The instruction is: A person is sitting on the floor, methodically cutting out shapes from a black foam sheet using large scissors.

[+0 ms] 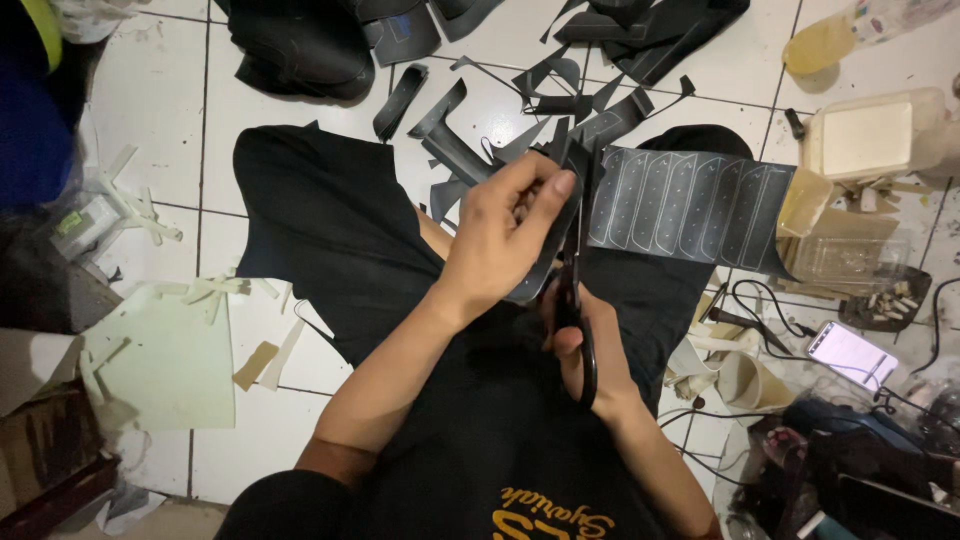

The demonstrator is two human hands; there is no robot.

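The floor [250,110] was of white square tiles with dark grout lines, a little dirty in places. Around it lay black offcuts [560,85] at the far side, and pale cream scraps [165,360] to the left of them. To the right stood a cream plastic box [870,135]; near it lay perhaps a lit phone [850,355].

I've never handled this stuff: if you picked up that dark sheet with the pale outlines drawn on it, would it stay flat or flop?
Probably flop a little: the dark sheet sags where it runs past the knee, beyond the left hand. It seems light, since fingertips alone hold it. Likely easy to cut too, as thin curled offcuts lie on the floor.
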